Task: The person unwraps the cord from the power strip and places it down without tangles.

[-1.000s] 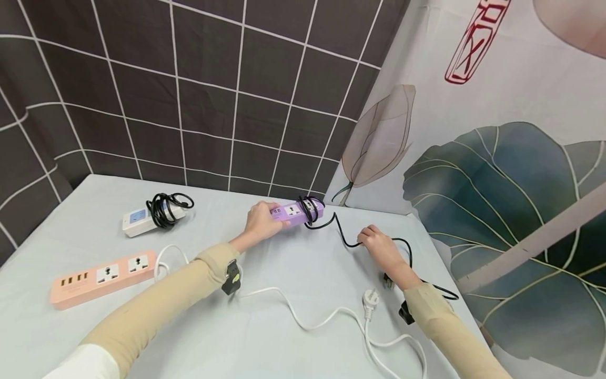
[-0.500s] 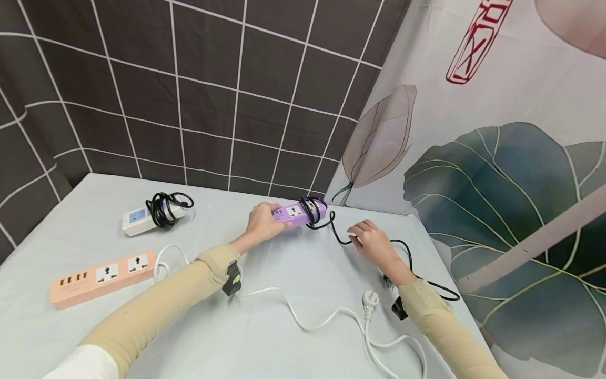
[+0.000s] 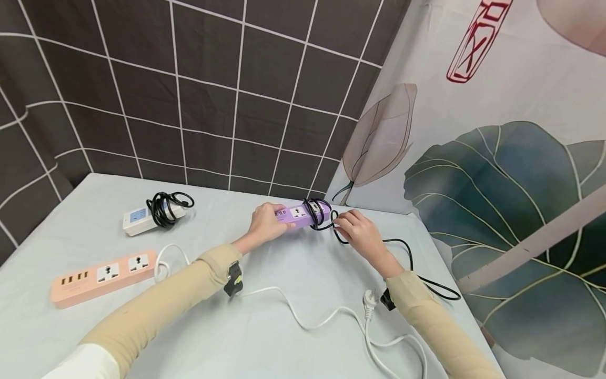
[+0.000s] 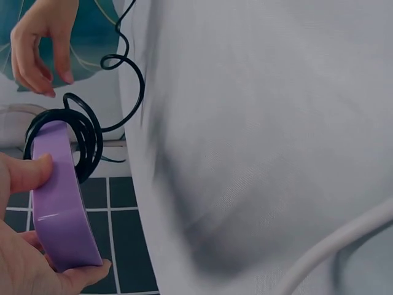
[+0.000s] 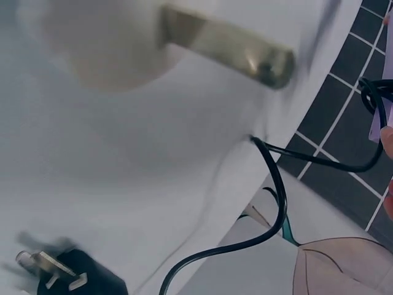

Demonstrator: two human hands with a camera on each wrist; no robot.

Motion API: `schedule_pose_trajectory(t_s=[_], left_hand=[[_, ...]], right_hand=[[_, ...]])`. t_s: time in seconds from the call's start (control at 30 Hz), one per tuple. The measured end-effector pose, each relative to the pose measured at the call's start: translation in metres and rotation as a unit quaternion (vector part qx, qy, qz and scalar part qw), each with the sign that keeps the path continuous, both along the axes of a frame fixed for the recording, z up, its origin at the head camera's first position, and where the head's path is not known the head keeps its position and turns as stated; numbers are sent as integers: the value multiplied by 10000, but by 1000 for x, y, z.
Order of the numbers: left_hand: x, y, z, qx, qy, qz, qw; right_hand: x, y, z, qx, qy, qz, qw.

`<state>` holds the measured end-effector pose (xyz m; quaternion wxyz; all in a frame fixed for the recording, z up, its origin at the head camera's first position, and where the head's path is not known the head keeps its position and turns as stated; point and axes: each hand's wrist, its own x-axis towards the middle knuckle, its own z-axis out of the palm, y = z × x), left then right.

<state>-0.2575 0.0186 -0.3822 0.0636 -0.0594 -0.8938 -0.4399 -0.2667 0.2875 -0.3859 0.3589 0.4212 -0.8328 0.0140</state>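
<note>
My left hand [image 3: 266, 223] grips a purple power strip [image 3: 298, 212] by one end, thumb on one side and fingers on the other. Black cord [image 4: 92, 144] is wound in several loops round the strip's far end. Close beside those loops is my right hand [image 3: 362, 236]; in the left wrist view its thumb and fingers hang apart, with nothing between them. The loose length of cord [image 3: 411, 258] trails right past that hand. Low in the right wrist view shows the cord's black plug [image 5: 83, 276], its metal prongs blurred; the right wrist hides it from the head view.
An orange power strip [image 3: 101, 279] lies at the left of the pale table [image 3: 189, 337]. Behind it sits a white power strip [image 3: 141, 220] under a black cord bundle [image 3: 163, 210]. A white cord [image 3: 310, 327] runs across the front to a white plug [image 3: 370, 299].
My right hand has let go of the loose black cord and moved left and up to the loops. The purple power strip has shifted slightly right in my left hand.
</note>
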Motion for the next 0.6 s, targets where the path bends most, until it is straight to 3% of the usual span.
schedule_pose_trajectory(t_s=[0.43, 0.6], left_hand=[[0, 1, 0, -71, 29, -113, 9999], [-1, 0, 0, -63, -37, -176, 9998]], right_hand=[[-5, -2, -5, 127, -279, -54, 9995], [-8, 3, -6, -172, -1169, 147, 9929]])
